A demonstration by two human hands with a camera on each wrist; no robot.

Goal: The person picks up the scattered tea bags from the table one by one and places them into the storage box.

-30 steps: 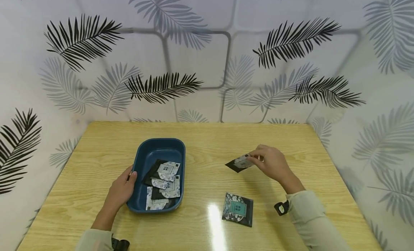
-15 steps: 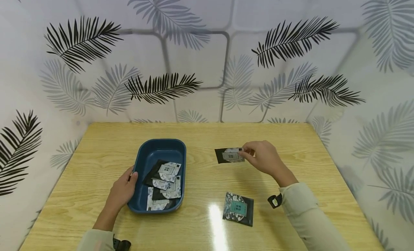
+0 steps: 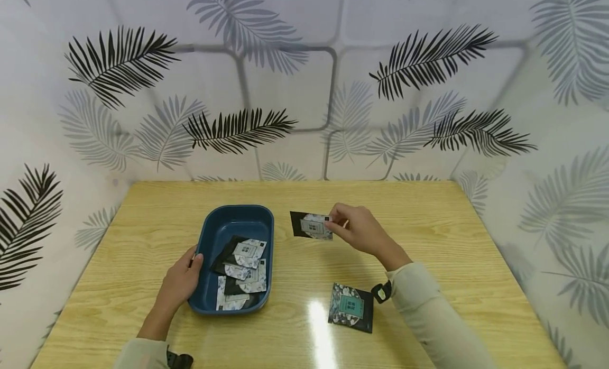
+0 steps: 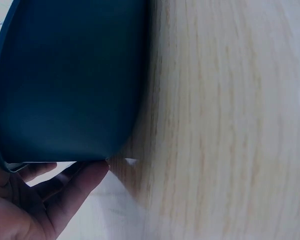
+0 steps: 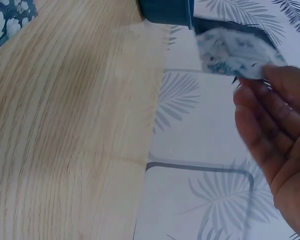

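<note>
My left hand grips the left wall of a dark blue plastic tub, thumb at its rim. Seen in the left wrist view, the fingers lie against the tub's outside. Several black-and-white floral sachets overlap inside, toward the near end. Between thumb and fingers, my right hand pinches one end of another such sachet, held above the table just right of the tub. The right wrist view shows this sachet blurred, by the fingertips.
A black floral sachet with a green label lies flat on the wooden table, below the right forearm. Behind the table hangs a white cloth with leaf print. Dark straps with small devices sit at both wrists.
My right hand has moved left with the pinched sachet, which has turned from slanted to nearly level as it nears the tub. The left hand and tub stay where they were.
</note>
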